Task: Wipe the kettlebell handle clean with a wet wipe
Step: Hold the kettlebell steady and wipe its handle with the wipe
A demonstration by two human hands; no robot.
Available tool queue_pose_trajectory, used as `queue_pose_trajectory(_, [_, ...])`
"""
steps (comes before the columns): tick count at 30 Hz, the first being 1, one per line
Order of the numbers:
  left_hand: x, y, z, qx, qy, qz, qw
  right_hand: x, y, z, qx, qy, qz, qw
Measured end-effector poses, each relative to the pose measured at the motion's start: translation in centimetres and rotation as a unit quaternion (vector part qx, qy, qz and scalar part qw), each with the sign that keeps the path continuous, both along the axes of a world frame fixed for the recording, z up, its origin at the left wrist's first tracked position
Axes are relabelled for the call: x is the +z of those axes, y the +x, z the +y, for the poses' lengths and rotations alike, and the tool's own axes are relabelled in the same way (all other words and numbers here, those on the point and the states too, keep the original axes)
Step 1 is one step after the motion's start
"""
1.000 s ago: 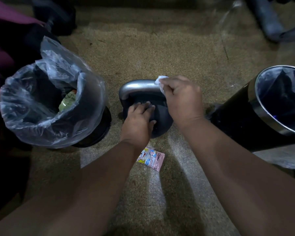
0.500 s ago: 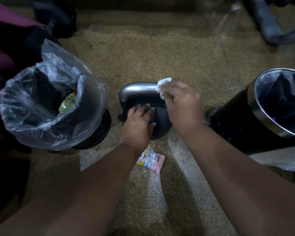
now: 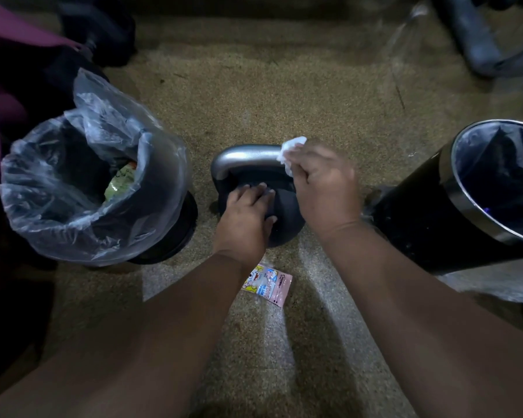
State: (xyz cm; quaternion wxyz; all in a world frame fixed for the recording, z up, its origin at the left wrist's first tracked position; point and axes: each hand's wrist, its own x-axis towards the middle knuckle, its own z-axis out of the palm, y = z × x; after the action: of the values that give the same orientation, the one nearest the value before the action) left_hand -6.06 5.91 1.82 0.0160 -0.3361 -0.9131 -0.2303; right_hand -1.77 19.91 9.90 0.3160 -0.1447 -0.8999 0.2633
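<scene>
Wiping under way: the right hand (image 3: 326,188), fingers curled round a crumpled white wet wipe (image 3: 290,149), works the right end of the silver metal handle (image 3: 245,155) of the black round kettlebell (image 3: 286,217) on the floor (image 3: 284,101), the left hand (image 3: 244,214) pressing straight fingers on its body; the left bend is apparently unwiped.

Single head-worn view looks steeply down, close over the floor (image 3: 284,95); forearms enter from below.

A black round-bodied kettlebell (image 3: 284,211) stands on the speckled floor (image 3: 269,95), its silver handle (image 3: 245,155) arching over the top, with a crumpled white wet wipe (image 3: 291,147) bunched against the handle's right end
</scene>
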Motion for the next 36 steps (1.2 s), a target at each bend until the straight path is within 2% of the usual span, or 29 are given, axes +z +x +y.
queue_pose_trajectory(6, [0.0, 0.0, 0.1, 0.000, -0.003, 0.002, 1.000, 0.6, -0.7, 0.5, -0.016, -0.034, -0.013, 0.999])
queue_pose_trajectory(11, [0.0, 0.0, -0.1, 0.000, 0.000, 0.007, 1.000, -0.1, 0.1, -0.4, 0.009, 0.003, 0.008, 1.000])
queue_pose_trajectory(15, [0.1, 0.0, 0.0, 0.001, 0.002, -0.001, 1.000, 0.4, -0.9, 0.3, -0.013, -0.043, -0.005, 0.999])
queue_pose_trajectory(19, [0.1, 0.0, -0.1, -0.003, -0.003, 0.006, 1.000, -0.3, 0.1, -0.3, 0.003, 0.013, 0.007, 1.000])
queue_pose_trajectory(24, [-0.1, 0.0, 0.0, 0.001, -0.003, 0.000, 1.000, 0.3, -0.9, 0.4, -0.011, -0.035, -0.008, 0.999])
queue_pose_trajectory(29, [0.1, 0.0, -0.1, -0.004, -0.002, 0.006, 1.000, -0.3, 0.0, -0.2, -0.004, 0.000, 0.008, 1.000])
queue_pose_trajectory(33, [0.1, 0.0, -0.1, 0.001, -0.001, -0.006, 1.000, 0.3, -0.7, 0.3, -0.023, -0.037, 0.001, 0.999])
queue_pose_trajectory(36, [0.3, 0.0, -0.1, -0.008, -0.001, 0.003, 1.000, -0.4, 0.1, -0.3, -0.006, 0.000, 0.004, 1.000])
